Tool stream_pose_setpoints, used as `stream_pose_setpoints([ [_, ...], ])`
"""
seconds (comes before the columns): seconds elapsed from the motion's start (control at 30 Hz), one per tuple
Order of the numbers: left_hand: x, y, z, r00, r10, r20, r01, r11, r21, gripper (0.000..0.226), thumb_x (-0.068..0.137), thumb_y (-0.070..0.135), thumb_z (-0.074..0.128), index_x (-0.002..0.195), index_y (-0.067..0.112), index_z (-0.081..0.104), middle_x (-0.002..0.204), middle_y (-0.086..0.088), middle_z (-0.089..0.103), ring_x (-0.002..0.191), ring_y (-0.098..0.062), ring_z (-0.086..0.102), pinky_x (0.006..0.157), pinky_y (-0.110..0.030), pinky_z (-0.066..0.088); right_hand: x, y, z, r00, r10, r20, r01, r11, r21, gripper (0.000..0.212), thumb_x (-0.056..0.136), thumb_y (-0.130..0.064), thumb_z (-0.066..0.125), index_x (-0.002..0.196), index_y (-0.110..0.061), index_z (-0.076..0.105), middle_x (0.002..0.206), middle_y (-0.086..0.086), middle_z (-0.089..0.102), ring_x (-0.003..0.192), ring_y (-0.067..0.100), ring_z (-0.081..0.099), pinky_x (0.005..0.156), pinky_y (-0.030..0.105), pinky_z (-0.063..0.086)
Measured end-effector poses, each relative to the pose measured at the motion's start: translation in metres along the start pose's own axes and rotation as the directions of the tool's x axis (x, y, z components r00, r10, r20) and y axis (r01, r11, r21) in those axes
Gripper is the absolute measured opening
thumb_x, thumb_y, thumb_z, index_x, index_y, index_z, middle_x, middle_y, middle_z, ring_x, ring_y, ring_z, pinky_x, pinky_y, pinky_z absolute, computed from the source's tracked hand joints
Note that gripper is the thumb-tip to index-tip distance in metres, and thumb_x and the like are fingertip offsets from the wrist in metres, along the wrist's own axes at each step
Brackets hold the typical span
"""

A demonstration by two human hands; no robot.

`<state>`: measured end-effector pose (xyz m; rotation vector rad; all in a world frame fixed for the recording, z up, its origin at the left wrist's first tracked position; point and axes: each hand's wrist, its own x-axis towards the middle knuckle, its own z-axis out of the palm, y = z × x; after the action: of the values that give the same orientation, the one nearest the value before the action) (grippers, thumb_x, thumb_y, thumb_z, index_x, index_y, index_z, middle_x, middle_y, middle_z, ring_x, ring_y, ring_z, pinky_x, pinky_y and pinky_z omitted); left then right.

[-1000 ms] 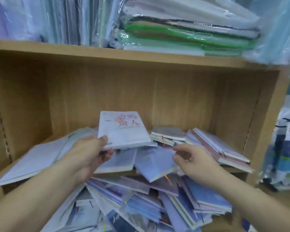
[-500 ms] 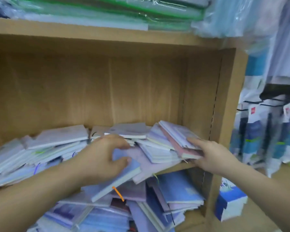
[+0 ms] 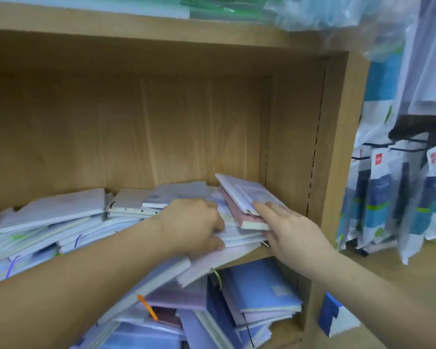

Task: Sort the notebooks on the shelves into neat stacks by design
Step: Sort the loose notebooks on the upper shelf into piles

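A wooden shelf (image 3: 249, 253) carries a loose heap of pale notebooks (image 3: 53, 215). At its right end a tilted pile has a white-and-lilac notebook (image 3: 244, 192) on top of a pink-edged notebook (image 3: 239, 215). My right hand (image 3: 287, 227) lies with straight fingers on the front of that pile. My left hand (image 3: 194, 225) has its fingers curled into the white notebooks (image 3: 237, 235) just left of the pile, gripping their edge. A lilac notebook (image 3: 212, 265) overhangs the shelf's front under my left wrist.
The lower shelf holds blue and purple notebooks (image 3: 259, 288) in a messy heap, one with an orange ribbon (image 3: 147, 307). The shelf's side wall (image 3: 337, 152) stands right beside the pile. Packaged stationery (image 3: 388, 192) hangs to the right. Bagged goods (image 3: 224, 11) lie on the top shelf.
My left hand let go of the red-lettered notebook, then moved right into the right-hand pile. My right hand also shifted right onto that pile. The view swung right.
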<state>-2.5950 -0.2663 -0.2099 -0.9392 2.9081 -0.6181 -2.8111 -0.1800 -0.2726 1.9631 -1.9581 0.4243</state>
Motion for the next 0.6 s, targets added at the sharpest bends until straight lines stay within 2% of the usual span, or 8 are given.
stream_pose_setpoints([
  [0.1, -0.006, -0.019, 0.008, 1.000, -0.026, -0.003, 0.026, 0.997, -0.067, 0.049, 0.080, 0.068, 0.048, 0.100, 0.028, 0.067, 0.104, 0.005, 0.068, 0.103, -0.022, 0.064, 0.078, -0.034, 0.053, 0.009, -0.002, -0.015, 0.993, 0.079, 0.092, -0.101, 0.961, 0.259, 0.061, 0.091, -0.065, 0.058, 0.144, -0.037, 0.053, 0.140, -0.017, 0.057, 0.128, 0.011, 0.056, 0.102, 0.031, 0.047],
  [0.13, -0.009, -0.025, 0.010, 0.999, -0.037, -0.018, 0.033, 0.985, -0.171, 0.049, 0.077, 0.068, 0.048, 0.096, 0.028, 0.069, 0.097, 0.006, 0.071, 0.096, -0.020, 0.065, 0.077, -0.036, 0.055, 0.013, -0.003, -0.027, 0.981, 0.113, 0.157, -0.174, 0.876, 0.450, 0.061, 0.085, -0.075, 0.057, 0.131, -0.035, 0.066, 0.128, -0.022, 0.063, 0.120, 0.003, 0.060, 0.100, 0.026, 0.046],
  [0.2, -0.014, -0.037, 0.012, 0.986, -0.089, -0.140, 0.031, 0.928, -0.371, 0.045, 0.078, 0.063, 0.049, 0.090, 0.029, 0.075, 0.086, 0.009, 0.073, 0.085, -0.014, 0.067, 0.076, -0.035, 0.055, 0.027, 0.002, -0.038, 0.947, 0.184, 0.265, -0.318, 0.666, 0.674, 0.054, 0.087, -0.072, 0.053, 0.106, -0.028, 0.079, 0.111, -0.020, 0.069, 0.105, -0.005, 0.062, 0.091, 0.017, 0.044],
  [0.27, -0.015, -0.047, 0.011, 0.948, -0.152, -0.280, 0.040, 0.929, -0.368, 0.051, 0.079, 0.065, 0.046, 0.101, 0.030, 0.077, 0.098, 0.009, 0.072, 0.099, -0.018, 0.064, 0.085, -0.035, 0.052, 0.042, 0.005, -0.038, 0.919, 0.270, 0.288, -0.394, 0.651, 0.649, 0.041, 0.086, -0.067, 0.063, 0.103, -0.033, 0.078, 0.121, -0.006, 0.065, 0.108, 0.009, 0.063, 0.092, 0.022, 0.046],
  [0.3, -0.015, -0.050, 0.010, 0.946, -0.172, -0.275, 0.071, 0.938, -0.341, 0.060, 0.078, 0.068, 0.045, 0.115, 0.032, 0.074, 0.114, 0.007, 0.069, 0.112, -0.022, 0.060, 0.095, -0.035, 0.049, 0.047, 0.005, -0.035, 0.890, 0.317, 0.328, -0.456, 0.645, 0.613, 0.045, 0.079, -0.069, 0.070, 0.111, -0.038, 0.075, 0.132, -0.001, 0.057, 0.114, 0.017, 0.060, 0.096, 0.025, 0.044],
  [0.4, -0.016, -0.053, 0.017, 0.975, -0.200, -0.098, 0.147, 0.910, -0.389, 0.070, 0.086, 0.068, 0.057, 0.149, 0.039, 0.046, 0.151, 0.007, 0.048, 0.139, -0.020, 0.044, 0.113, -0.029, 0.034, 0.056, 0.007, -0.033, 0.777, 0.413, 0.475, -0.629, 0.484, 0.608, 0.103, 0.060, -0.075, 0.081, 0.148, -0.031, 0.051, 0.152, -0.001, 0.042, 0.129, 0.025, 0.052, 0.097, 0.029, 0.039],
  [0.47, -0.016, -0.057, 0.025, 0.981, -0.180, -0.070, 0.141, 0.916, -0.375, 0.067, 0.092, 0.065, 0.055, 0.153, 0.040, 0.039, 0.156, 0.013, 0.044, 0.142, -0.015, 0.041, 0.116, -0.027, 0.031, 0.056, 0.008, -0.035, 0.772, 0.406, 0.490, -0.634, 0.423, 0.648, 0.115, 0.055, -0.075, 0.083, 0.151, -0.023, 0.047, 0.154, -0.003, 0.045, 0.124, 0.023, 0.053, 0.094, 0.029, 0.038],
  [0.6, -0.025, -0.064, 0.030, 0.980, -0.171, -0.100, 0.119, 0.912, -0.393, 0.060, 0.098, 0.064, 0.045, 0.152, 0.038, 0.042, 0.157, 0.016, 0.042, 0.144, -0.008, 0.038, 0.118, -0.022, 0.026, 0.050, -0.009, -0.026, 0.824, 0.388, 0.412, -0.547, 0.357, 0.757, 0.107, 0.051, -0.071, 0.088, 0.144, -0.029, 0.056, 0.145, -0.007, 0.050, 0.113, 0.017, 0.055, 0.091, 0.027, 0.041],
])
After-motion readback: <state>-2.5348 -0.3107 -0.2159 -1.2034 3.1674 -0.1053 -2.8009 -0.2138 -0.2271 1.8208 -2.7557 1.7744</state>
